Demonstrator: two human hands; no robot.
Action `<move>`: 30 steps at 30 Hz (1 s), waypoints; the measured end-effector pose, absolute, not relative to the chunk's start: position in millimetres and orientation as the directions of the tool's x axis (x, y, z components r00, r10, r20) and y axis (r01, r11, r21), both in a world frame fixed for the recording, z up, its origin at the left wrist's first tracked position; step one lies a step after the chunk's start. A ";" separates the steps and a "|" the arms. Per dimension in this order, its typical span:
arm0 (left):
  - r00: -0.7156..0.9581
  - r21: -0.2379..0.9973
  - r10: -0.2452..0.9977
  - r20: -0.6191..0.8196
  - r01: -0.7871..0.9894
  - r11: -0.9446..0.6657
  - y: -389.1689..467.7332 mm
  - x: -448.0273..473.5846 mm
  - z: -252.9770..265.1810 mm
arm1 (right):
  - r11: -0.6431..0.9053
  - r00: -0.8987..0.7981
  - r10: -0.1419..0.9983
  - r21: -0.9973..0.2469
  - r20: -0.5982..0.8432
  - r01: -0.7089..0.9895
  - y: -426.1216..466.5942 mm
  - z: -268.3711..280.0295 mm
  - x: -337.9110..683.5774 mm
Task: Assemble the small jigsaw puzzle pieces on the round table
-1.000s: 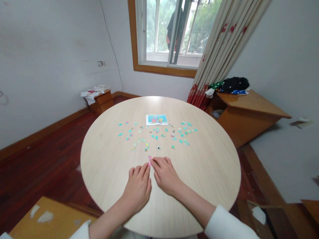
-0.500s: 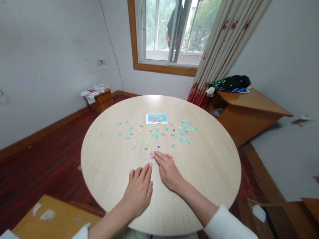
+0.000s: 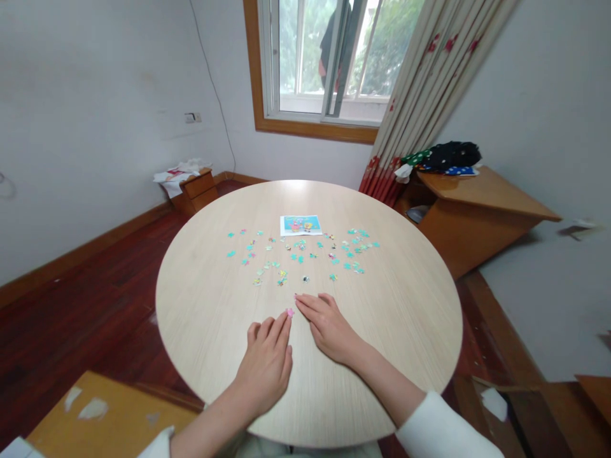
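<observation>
A small pink jigsaw puzzle piece (image 3: 290, 313) lies on the round pale wooden table (image 3: 214, 331), in front of me. My left hand (image 3: 267, 356) rests flat with its fingers stretched out, the index fingertip touching that piece and the thumb apart. Just beyond it, my right hand (image 3: 329, 326) lies with fingers extended, their tips on a second pink puzzle piece (image 3: 295, 297) that is mostly hidden beneath them. Neither hand closes round a piece. Farther off, a dark-and-white puzzle piece (image 3: 306, 278) lies alone.
Several loose puzzle pieces, mostly turquoise (image 3: 351, 249), are scattered across the table's middle. Behind them lies a picture card (image 3: 301, 225) with pink and yellow cartoon figures. A wooden cabinet (image 3: 482, 210) with cloths on top stands at right, and a wooden board (image 3: 109, 413) at lower left.
My right hand has shifted slightly to the right, and its fingertips now cover most of the farther pink piece, which showed more before. My left hand has hardly moved.
</observation>
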State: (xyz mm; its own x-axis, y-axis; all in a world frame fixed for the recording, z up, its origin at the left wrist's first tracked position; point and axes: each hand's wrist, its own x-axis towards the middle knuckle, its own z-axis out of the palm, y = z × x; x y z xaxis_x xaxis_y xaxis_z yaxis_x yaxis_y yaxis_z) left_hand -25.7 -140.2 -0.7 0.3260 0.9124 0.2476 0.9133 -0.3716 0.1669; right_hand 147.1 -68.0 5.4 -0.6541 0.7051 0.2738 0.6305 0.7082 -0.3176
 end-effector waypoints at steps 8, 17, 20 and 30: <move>0.350 0.180 0.912 0.214 0.903 -0.390 -137.7 -25.4 0.5 | 0.721 -0.662 0.692 -0.316 0.287 0.617 -90.8 11.0 156.8; 0.371 0.180 0.911 0.183 0.898 -0.402 -134.3 -25.6 3.1 | 0.703 -0.659 0.708 -0.346 0.255 0.621 -89.9 10.9 157.4; 0.374 0.184 0.912 0.169 0.897 -0.402 -131.5 -25.3 3.5 | 0.692 -0.646 0.720 -0.334 0.256 0.639 -90.2 11.9 157.5; 0.381 0.174 0.907 0.179 0.895 -0.410 -128.2 -23.7 6.0 | 0.682 -0.649 0.724 -0.390 0.234 0.619 -89.2 12.9 158.9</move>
State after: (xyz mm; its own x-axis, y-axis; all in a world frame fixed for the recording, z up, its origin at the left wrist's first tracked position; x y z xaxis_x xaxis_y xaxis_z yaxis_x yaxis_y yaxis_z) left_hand -23.7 -128.2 6.0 0.3808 0.9071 0.1794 0.8953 -0.4102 0.1737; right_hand 158.9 -89.2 12.9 -0.6494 0.7235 0.2340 0.6189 0.6817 -0.3902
